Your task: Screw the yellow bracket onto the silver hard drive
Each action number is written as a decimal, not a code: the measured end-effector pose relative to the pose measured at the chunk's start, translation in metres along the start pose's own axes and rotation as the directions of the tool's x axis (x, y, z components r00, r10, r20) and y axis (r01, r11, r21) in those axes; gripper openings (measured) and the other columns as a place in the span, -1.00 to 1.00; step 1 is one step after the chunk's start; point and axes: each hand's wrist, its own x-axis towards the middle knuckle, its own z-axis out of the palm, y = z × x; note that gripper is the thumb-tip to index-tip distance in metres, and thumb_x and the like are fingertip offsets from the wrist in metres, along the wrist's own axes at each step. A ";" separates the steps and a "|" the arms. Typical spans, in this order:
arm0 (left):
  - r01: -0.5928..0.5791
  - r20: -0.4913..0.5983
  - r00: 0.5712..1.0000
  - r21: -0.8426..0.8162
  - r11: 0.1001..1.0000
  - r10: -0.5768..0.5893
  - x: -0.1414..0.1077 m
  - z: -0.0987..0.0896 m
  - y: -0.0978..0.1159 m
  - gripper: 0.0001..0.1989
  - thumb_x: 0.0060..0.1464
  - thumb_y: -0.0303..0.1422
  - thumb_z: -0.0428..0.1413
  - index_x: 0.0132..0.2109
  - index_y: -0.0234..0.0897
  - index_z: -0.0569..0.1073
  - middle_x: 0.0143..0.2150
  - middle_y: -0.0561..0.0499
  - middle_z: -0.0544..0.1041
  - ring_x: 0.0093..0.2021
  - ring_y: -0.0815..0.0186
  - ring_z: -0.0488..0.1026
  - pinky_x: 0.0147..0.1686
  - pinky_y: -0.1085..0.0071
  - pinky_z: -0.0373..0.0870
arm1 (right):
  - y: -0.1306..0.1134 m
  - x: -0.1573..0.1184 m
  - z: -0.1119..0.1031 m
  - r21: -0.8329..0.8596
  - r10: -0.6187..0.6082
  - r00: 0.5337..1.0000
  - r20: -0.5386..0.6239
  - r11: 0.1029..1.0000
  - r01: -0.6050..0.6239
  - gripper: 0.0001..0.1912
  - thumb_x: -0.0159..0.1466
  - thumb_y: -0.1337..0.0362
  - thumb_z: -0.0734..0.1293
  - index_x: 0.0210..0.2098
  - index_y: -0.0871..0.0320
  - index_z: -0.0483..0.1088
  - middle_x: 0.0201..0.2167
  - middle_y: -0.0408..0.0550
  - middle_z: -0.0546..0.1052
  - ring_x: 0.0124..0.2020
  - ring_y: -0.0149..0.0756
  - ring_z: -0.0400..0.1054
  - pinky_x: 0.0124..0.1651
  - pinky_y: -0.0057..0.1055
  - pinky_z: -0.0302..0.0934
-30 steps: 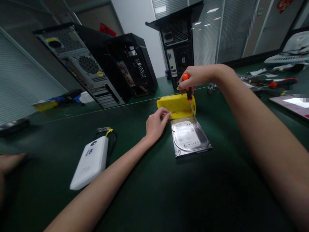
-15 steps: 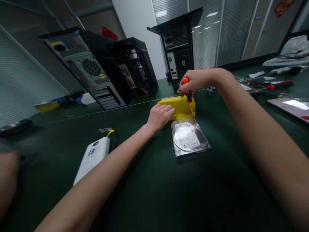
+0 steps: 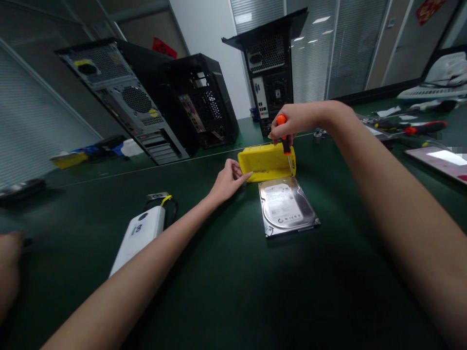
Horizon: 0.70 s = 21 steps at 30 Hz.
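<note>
My right hand [image 3: 286, 125] grips a screwdriver [image 3: 285, 140] with an orange and black handle. Its shaft points down, and the tip meets the far right corner of a silver hard drive [image 3: 286, 206], which lies label up on the dark green table. Behind the drive, a yellow plastic case [image 3: 260, 163] stands on its side with its hollow face toward me. My left hand [image 3: 228, 181] holds the left end of this case, thumb along the lower front corner and fingers at the side edge.
Left of my forearm lies a white power bank [image 3: 140, 236] with a cable. Computer cases [image 3: 127, 97] stand at the back, another tower [image 3: 270, 78] behind my right hand. Pliers [image 3: 425, 128] and a tablet-like device [image 3: 440, 163] lie right. Another person's blurred hand [image 3: 8, 272] shows at the left edge.
My left hand has shifted left from the top front of the yellow case to its left end, uncovering the hollow face. The screwdriver stays put. The other person's hand has moved slightly left.
</note>
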 end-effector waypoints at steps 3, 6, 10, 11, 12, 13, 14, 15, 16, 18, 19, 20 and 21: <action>0.046 0.095 0.994 0.045 0.998 -0.050 -0.004 -0.002 0.001 -0.70 0.04 -0.12 0.10 -0.26 -0.28 0.30 -0.36 0.00 0.46 -0.39 0.33 0.39 -0.41 0.42 0.30 | -0.001 -0.001 0.000 -0.022 -0.002 1.000 0.012 1.000 0.002 -0.70 0.18 0.15 0.28 -0.18 0.14 0.50 -0.20 -0.06 0.55 -0.22 -0.23 0.48 -0.27 -0.45 0.36; 0.050 0.131 0.990 0.085 0.995 -0.061 -0.009 -0.005 0.005 -0.72 0.07 -0.13 0.07 -0.30 -0.28 0.35 -0.37 -0.01 0.48 -0.41 0.32 0.39 -0.44 0.42 0.28 | -0.001 -0.001 0.000 -0.054 0.000 1.000 0.007 0.999 0.000 -0.68 0.19 0.13 0.27 -0.16 0.14 0.50 -0.19 -0.05 0.55 -0.20 -0.22 0.47 -0.26 -0.45 0.36; 0.026 0.129 0.991 0.142 0.989 -0.045 -0.014 -0.006 0.008 -0.77 0.10 -0.19 0.04 -0.32 -0.29 0.41 -0.36 -0.02 0.51 -0.43 0.33 0.39 -0.48 0.45 0.25 | 0.001 0.001 0.000 -0.037 -0.011 1.000 0.001 0.999 0.011 -0.68 0.17 0.13 0.29 -0.17 0.15 0.51 -0.21 -0.05 0.56 -0.23 -0.23 0.47 -0.26 -0.44 0.35; 0.028 0.121 0.992 0.159 0.987 -0.047 -0.016 -0.006 0.009 -0.76 0.10 -0.19 0.03 -0.33 -0.29 0.42 -0.37 -0.02 0.51 -0.44 0.34 0.39 -0.48 0.45 0.24 | 0.001 0.001 0.000 -0.029 -0.014 1.000 0.004 0.999 0.014 -0.68 0.17 0.13 0.29 -0.18 0.15 0.51 -0.21 -0.05 0.56 -0.24 -0.23 0.47 -0.26 -0.44 0.35; 0.032 0.112 0.992 0.177 0.984 -0.053 -0.017 -0.005 0.010 -0.74 0.10 -0.18 0.03 -0.34 -0.29 0.42 -0.38 -0.02 0.51 -0.45 0.34 0.39 -0.49 0.46 0.23 | 0.001 0.001 0.000 -0.022 -0.015 1.000 0.009 1.000 0.015 -0.69 0.16 0.14 0.29 -0.18 0.16 0.51 -0.22 -0.04 0.56 -0.24 -0.23 0.47 -0.26 -0.43 0.35; 0.038 0.105 0.993 0.196 0.980 -0.059 -0.020 -0.005 0.012 -0.72 0.11 -0.16 0.03 -0.35 -0.29 0.42 -0.40 -0.02 0.50 -0.45 0.33 0.39 -0.50 0.46 0.22 | 0.001 0.001 0.000 -0.016 -0.015 1.000 0.013 1.000 0.015 -0.69 0.16 0.14 0.29 -0.19 0.16 0.51 -0.22 -0.04 0.55 -0.24 -0.23 0.47 -0.25 -0.42 0.35; 0.041 0.099 0.993 0.218 0.975 -0.064 -0.022 -0.005 0.013 -0.70 0.11 -0.14 0.02 -0.36 -0.29 0.43 -0.41 -0.01 0.50 -0.46 0.33 0.39 -0.51 0.46 0.21 | 0.001 0.001 0.000 -0.012 -0.013 1.000 0.015 1.000 0.013 -0.70 0.16 0.15 0.29 -0.19 0.16 0.51 -0.22 -0.04 0.55 -0.23 -0.22 0.47 -0.24 -0.41 0.35; 0.043 0.092 0.994 0.243 0.969 -0.067 -0.024 -0.004 0.015 -0.68 0.10 -0.11 0.02 -0.36 -0.28 0.43 -0.42 -0.01 0.49 -0.46 0.33 0.39 -0.51 0.46 0.19 | 0.000 0.001 0.000 -0.009 -0.011 1.000 0.015 1.000 0.011 -0.70 0.16 0.16 0.29 -0.20 0.16 0.51 -0.22 -0.04 0.55 -0.22 -0.21 0.47 -0.24 -0.41 0.35; 0.041 0.080 0.995 0.273 0.961 -0.065 -0.026 -0.004 0.018 -0.67 0.10 -0.09 0.02 -0.36 -0.27 0.43 -0.42 -0.01 0.49 -0.46 0.33 0.39 -0.52 0.46 0.18 | 0.000 0.000 0.000 -0.006 -0.009 1.000 0.014 1.000 0.009 -0.71 0.16 0.16 0.29 -0.20 0.16 0.51 -0.22 -0.04 0.55 -0.22 -0.21 0.47 -0.23 -0.41 0.35; 0.018 0.051 0.998 0.348 0.937 -0.038 -0.030 -0.004 0.024 -0.68 0.10 -0.09 0.02 -0.35 -0.26 0.44 -0.41 0.00 0.50 -0.46 0.33 0.38 -0.53 0.47 0.14 | -0.002 -0.001 0.000 -0.004 -0.005 1.000 0.008 1.000 0.005 -0.72 0.16 0.17 0.29 -0.21 0.15 0.51 -0.22 -0.05 0.55 -0.21 -0.21 0.47 -0.23 -0.41 0.35; -0.005 0.044 0.999 0.389 0.921 -0.013 -0.031 -0.005 0.027 -0.69 0.10 -0.10 0.03 -0.34 -0.25 0.45 -0.40 0.01 0.50 -0.46 0.33 0.38 -0.53 0.47 0.12 | -0.002 -0.001 -0.001 -0.006 -0.003 1.000 0.006 1.000 0.003 -0.73 0.16 0.17 0.29 -0.22 0.15 0.51 -0.23 -0.06 0.56 -0.21 -0.21 0.47 -0.23 -0.42 0.35; -0.031 0.046 0.999 0.428 0.903 0.013 -0.031 -0.005 0.030 -0.71 0.09 -0.11 0.04 -0.33 -0.25 0.45 -0.40 0.01 0.50 -0.47 0.33 0.37 -0.53 0.46 0.11 | -0.002 -0.001 -0.001 -0.009 -0.002 1.000 0.005 1.000 0.003 -0.73 0.16 0.17 0.29 -0.22 0.15 0.51 -0.23 -0.06 0.56 -0.22 -0.22 0.47 -0.23 -0.42 0.35; -0.060 0.055 0.998 0.461 0.885 0.038 -0.031 -0.006 0.032 -0.73 0.09 -0.13 0.05 -0.32 -0.25 0.46 -0.40 0.01 0.50 -0.47 0.34 0.36 -0.52 0.46 0.10 | -0.002 -0.001 0.000 -0.012 -0.002 1.000 0.005 1.000 0.002 -0.73 0.16 0.17 0.29 -0.22 0.14 0.51 -0.24 -0.06 0.56 -0.22 -0.22 0.48 -0.24 -0.42 0.35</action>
